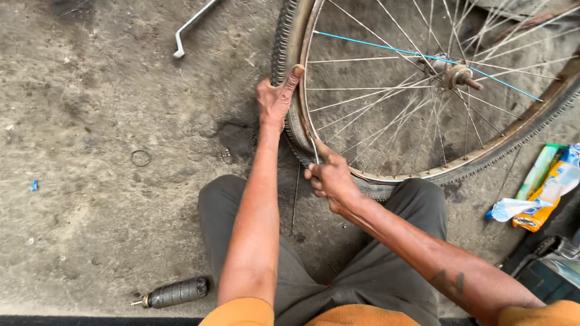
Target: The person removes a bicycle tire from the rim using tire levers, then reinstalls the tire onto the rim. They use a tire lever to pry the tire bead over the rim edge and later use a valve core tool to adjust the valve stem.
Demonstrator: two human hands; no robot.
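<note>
Nearest of all, a dark ribbed bottle-shaped handle (175, 293) lay on the concrete floor (90, 181) just left of the person's grey-trousered knees. Above the lap, the right hand (329, 178) was clenched around a thin metal lever (315, 151), its tip pushed in at the edge of the rim where the tyre sat. The left hand (275, 99) reached further up and gripped the tyre (283, 54) of the bicycle wheel (423, 90), fingers wrapped over the tread and the thumb pressed against the rusty rim. The wheel lay on the floor just ahead of the knees, its spokes running to a hub (456, 75) with a blue spoke (386, 47) across it. A small metal ring (141, 158) lay well to the left, crumpled wrappers (541, 193) lay at the right, and a bent metal rod (192, 27) rested farthest away.
</note>
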